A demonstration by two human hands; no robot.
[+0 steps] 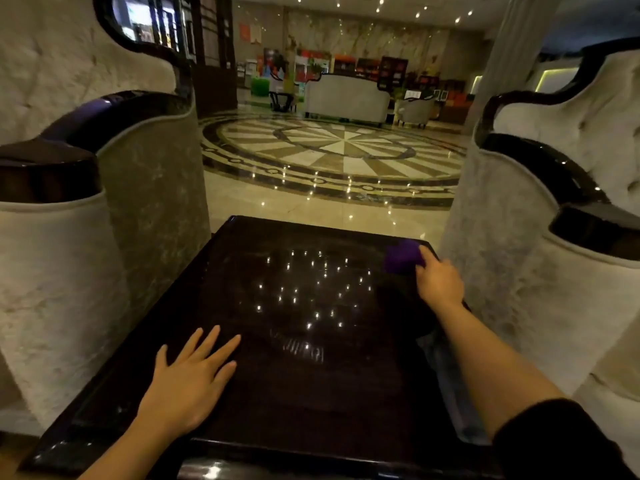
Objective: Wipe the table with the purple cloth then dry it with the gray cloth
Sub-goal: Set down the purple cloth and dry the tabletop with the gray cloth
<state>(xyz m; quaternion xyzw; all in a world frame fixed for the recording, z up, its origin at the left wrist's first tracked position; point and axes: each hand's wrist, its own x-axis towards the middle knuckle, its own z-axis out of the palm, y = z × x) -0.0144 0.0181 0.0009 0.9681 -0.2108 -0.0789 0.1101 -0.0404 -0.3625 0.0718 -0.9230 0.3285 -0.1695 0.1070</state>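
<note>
Two tall pale upholstered armchairs with glossy dark wood trim are seen flanking the scene, the left armchair (69, 209) and the right armchair (561, 216), both close beside the table. Between them, beyond the table's far edge, a polished marble floor with a large circular inlaid medallion (332, 154) is visible, spotted with reflected ceiling lights.

A square, glossy dark wood table (304, 382) with a raised rim fills the lower centre. Pinpoint light reflections are scattered across the far half of its top.

A dark sleeve (561, 441) is seen at the lower right, covering the upper part of the right forearm; the rest of that arm is bare and extended over the table's right side.

The left hand (188, 382) is laid flat on the near-left part of the table top, palm down, fingers spread, holding nothing.

The right hand (439, 282) is placed at the far-right corner, its fingers pressed onto the near-right edge of the small purple cloth (403, 258). Whether the fingers are curled around the cloth or only pressed on top of it cannot be told. The cloth is bunched flat on the table surface, just inside the far-right rim. It is blurred, so its folds cannot be made out.
</note>
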